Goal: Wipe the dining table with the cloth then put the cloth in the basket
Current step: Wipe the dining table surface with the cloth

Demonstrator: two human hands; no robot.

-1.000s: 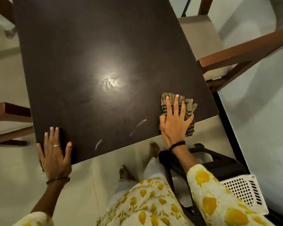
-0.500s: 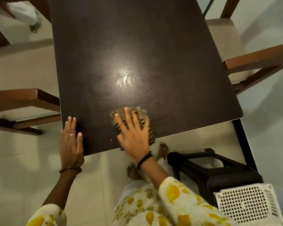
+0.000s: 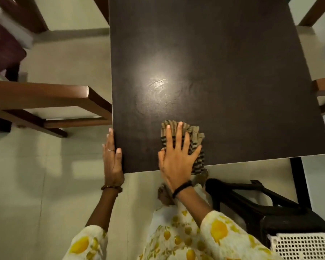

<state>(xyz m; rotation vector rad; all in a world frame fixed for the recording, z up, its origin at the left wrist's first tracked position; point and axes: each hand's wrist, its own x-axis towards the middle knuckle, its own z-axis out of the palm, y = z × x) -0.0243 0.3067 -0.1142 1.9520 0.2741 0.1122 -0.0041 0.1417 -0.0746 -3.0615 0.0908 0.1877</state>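
R hand flat, fingers straight, pressing striped cloth on dark table nr front edge. L hand open, resting at table's corner. White basket on floor, bottom right.

Dim warm light, overhead glare on dining table, edges blurred, perhaps motion-smeared
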